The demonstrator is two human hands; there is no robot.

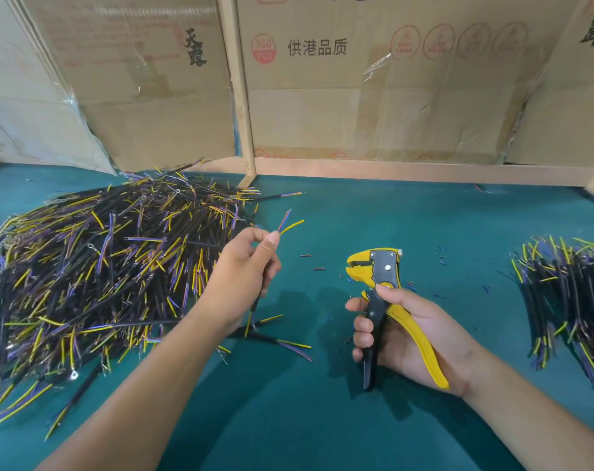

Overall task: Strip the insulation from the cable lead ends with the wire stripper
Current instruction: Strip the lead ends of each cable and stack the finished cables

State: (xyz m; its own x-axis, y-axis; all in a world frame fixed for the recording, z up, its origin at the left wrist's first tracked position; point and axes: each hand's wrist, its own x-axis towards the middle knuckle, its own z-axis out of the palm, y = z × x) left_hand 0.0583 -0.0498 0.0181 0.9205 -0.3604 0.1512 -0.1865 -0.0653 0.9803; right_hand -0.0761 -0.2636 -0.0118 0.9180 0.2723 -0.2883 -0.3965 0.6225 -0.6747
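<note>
I had the wire stripper (377,273) as my landmark, held upright above the green mat (322,419). My right hand (400,338) was wrapped round its two handles, fingers curled on the black one and the yellow one lying against my palm; the handles stood spread, and the yellow head was parted, with nothing between its blades.

To the left of the stripper and a little higher, my left hand (244,266) pinched one cable (265,277) between thumb and fingertips. Its lead ends (290,223), one yellow and one purplish, fanned out above the pinch, pointing up and away from the stripper's head and well apart from it. The black body of the cable hung down below my fist.

Far left of the stripper lay the big heap of cables (95,260); far to its right, a smaller stack (570,300). Short bits of insulation (319,266) were scattered on the mat just beside the stripper's head.

The risks, as I judged them: the two leads were splayed, so both might enter the head together, or one might slip past the blades and stay covered. A pinch that loose and that near the tips could let the cable slide when the stripper pulled, taking off too little insulation. Fed in too deep, the strands might be nicked.
</note>
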